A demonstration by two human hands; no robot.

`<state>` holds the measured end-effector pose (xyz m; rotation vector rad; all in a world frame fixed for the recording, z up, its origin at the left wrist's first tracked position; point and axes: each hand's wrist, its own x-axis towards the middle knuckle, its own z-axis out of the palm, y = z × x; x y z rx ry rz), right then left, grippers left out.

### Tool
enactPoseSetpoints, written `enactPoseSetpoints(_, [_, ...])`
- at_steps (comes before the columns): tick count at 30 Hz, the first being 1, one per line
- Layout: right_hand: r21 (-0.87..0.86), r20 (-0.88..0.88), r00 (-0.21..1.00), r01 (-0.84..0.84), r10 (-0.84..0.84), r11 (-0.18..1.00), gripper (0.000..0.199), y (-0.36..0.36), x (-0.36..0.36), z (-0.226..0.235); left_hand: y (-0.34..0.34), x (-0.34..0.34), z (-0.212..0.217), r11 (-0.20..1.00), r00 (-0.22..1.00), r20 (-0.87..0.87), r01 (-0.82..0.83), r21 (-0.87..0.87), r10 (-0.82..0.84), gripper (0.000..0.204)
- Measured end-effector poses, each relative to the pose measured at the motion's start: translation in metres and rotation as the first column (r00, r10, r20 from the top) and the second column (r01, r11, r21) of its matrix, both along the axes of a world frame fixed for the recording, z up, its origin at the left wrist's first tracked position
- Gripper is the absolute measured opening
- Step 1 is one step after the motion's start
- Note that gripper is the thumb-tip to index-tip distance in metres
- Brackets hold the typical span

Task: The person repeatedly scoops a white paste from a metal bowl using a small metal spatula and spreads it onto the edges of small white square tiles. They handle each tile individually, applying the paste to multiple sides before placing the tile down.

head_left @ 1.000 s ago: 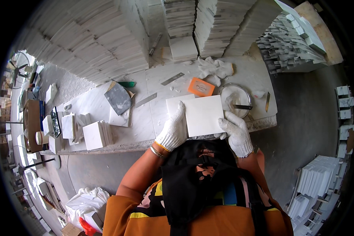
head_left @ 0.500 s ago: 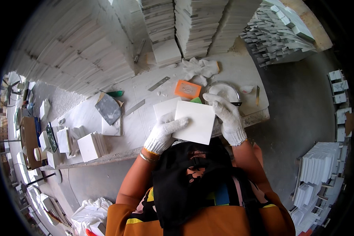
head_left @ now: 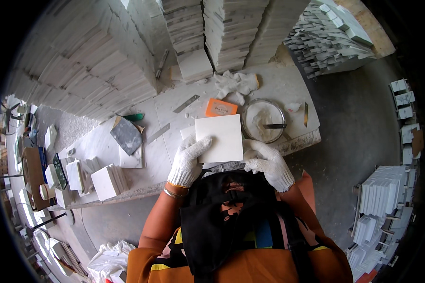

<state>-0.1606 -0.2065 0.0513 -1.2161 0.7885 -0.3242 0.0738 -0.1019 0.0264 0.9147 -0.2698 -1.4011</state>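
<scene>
A square white tile [head_left: 219, 139] is held up over the near edge of the bench, its pale face toward me. My left hand [head_left: 188, 161], in a white knit glove, grips its left side, with the thumb across the face. At the lower right edge of the tile is my right hand [head_left: 268, 164], gloved likewise, with fingers curled in. Whether something small is inside those fingers is hidden. Beyond the tile lies an orange box [head_left: 221, 107]. To the right stands a round clear dish [head_left: 282, 113] of white paste with a dark-handled spatula [head_left: 275, 126] in it.
Tall stacks of white slabs [head_left: 80, 61] rise along the back. On the bench [head_left: 151, 111] are a loose glove [head_left: 237, 84], flat metal blades [head_left: 186, 104], a grey slab [head_left: 126, 136] and several upright tiles [head_left: 106, 182] at left. Stacked slabs [head_left: 382, 193] stand on the right.
The tile has turned more upright and shifted slightly left. My right hand has slid down from its upper right corner to its lower right edge, its fingers now curled. The green piece is out of sight.
</scene>
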Motion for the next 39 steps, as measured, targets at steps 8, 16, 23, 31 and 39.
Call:
enactPoseSetpoints(8, [0.002, -0.028, 0.998, 0.047, -0.047, 0.999, 0.059, -0.002, 0.005, 0.006, -0.004, 0.001, 0.002, 1.000, 0.999, -0.041, 0.002, 0.003, -0.002, 0.052])
enactPoseSetpoints(16, [0.008, -0.059, 0.995, -0.076, 0.076, 0.997, 0.055, 0.000, 0.025, 0.006, -0.001, -0.003, 0.000, 0.998, 1.000, -0.007, -0.028, 0.054, 0.029, 0.042])
enactPoseSetpoints(23, [0.097, 0.065, 0.998, 0.016, -0.022, 0.995, 0.053, 0.005, 0.025, 0.007, -0.005, -0.005, 0.003, 0.996, 0.994, -0.074, -0.087, -0.007, 0.086, 0.039])
enactPoseSetpoints(31, [0.032, 0.000, 0.976, 0.218, -0.218, 0.975, 0.033, -0.007, 0.031, -0.006, -0.003, -0.010, 0.002, 1.000, 0.990, -0.144, -0.015, -0.002, 0.015, 0.045])
enactPoseSetpoints(39, [0.019, 0.096, 0.962, 0.256, -0.257, 0.966, 0.033, -0.018, 0.026, -0.009, -0.004, -0.005, 0.010, 0.990, 0.989, -0.041, 0.141, 0.027, -0.140, 0.048])
